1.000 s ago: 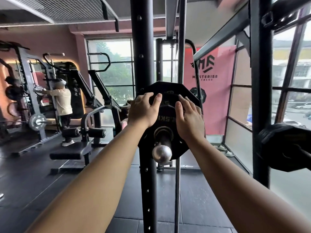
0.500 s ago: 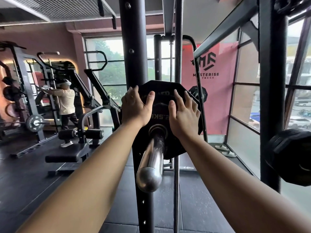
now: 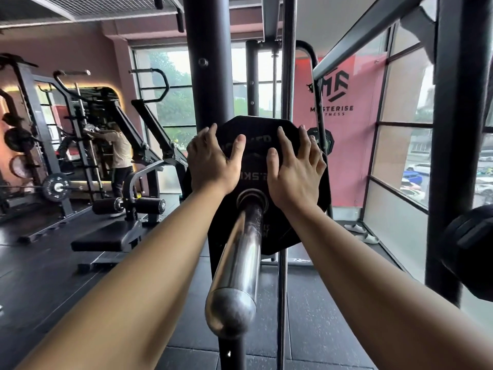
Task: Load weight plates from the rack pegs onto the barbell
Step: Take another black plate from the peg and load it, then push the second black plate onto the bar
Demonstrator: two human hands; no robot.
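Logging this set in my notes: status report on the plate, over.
Left grip and right grip flat, pressing plate. Plate on barbell sleeve, well in from its end. Rack upright behind plate; seating hidden.

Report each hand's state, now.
Left hand: open, fingers spread, pressing the weight plate.
Right hand: open, pressing the same plate.

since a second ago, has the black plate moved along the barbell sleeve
Yes. The black plate has slid further inward along the barbell sleeve, away from its rounded end cap; far more bare chrome now shows in front of it.
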